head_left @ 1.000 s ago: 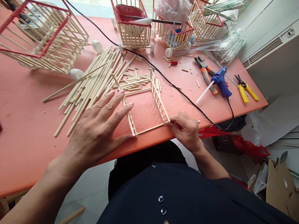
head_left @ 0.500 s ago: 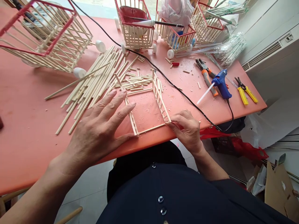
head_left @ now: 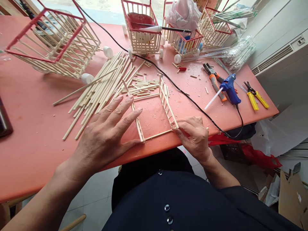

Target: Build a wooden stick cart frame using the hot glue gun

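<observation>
A small frame of pale wooden sticks (head_left: 158, 134) stands at the near edge of the table, with ladder-like sides joined by single sticks. Along its left side lies my left hand (head_left: 102, 134), fingers spread, the thumb touching the near left corner. My right hand (head_left: 193, 136) pinches the near right corner between thumb and fingers. Beyond the frame is a heap of short cut sticks (head_left: 144, 86). Longer wooden sticks (head_left: 96, 93) lie in a pile past my left hand.
Stick-built carts with red rims stand at the back, among them a large cart (head_left: 60, 51) and one holding a red bowl (head_left: 141, 22). A black cable (head_left: 178, 88) crosses the table. To the right lie orange-handled pliers (head_left: 214, 81), a blue glue gun (head_left: 229, 88) and yellow-handled cutters (head_left: 256, 98).
The whole view has shifted slightly, so everything appears a little lower and further right. Both hands keep their places on the stick frame.
</observation>
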Tool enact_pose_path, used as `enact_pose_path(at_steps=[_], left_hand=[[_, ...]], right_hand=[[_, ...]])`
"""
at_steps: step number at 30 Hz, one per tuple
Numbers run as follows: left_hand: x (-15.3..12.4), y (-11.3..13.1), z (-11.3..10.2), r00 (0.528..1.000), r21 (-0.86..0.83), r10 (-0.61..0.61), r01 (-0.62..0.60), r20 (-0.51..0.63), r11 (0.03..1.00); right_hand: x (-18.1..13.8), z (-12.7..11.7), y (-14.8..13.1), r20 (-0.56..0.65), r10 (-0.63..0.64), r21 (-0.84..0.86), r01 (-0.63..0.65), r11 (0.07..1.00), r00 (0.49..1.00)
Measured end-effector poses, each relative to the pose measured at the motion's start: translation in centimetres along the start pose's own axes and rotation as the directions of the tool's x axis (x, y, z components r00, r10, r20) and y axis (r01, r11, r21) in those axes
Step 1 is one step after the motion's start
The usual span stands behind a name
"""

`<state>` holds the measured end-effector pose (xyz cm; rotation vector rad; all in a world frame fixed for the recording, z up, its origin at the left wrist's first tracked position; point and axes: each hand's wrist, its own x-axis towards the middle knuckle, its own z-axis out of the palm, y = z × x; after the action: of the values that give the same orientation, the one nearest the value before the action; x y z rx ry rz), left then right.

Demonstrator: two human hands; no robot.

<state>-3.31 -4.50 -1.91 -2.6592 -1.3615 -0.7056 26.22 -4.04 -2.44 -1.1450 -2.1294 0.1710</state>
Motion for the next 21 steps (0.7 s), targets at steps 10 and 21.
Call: enact_pose_path(at_steps=[10,21], left_hand=[[-0.19,-0.21,0.43,1.000,-0.018,-0.009,0.009,-0.027,1.000],[0.02,-0.22,0.52,1.000,-0.032,0.024,-0.025,-0.017,0.999]], right_hand=[[-0.14,0.08,0.44,-0.002,-0.021,0.012,0.021,1.000,1.000],[-0.13,0.02,0.60,0.012,-0.033,0.053,0.033,0.998,0.999]])
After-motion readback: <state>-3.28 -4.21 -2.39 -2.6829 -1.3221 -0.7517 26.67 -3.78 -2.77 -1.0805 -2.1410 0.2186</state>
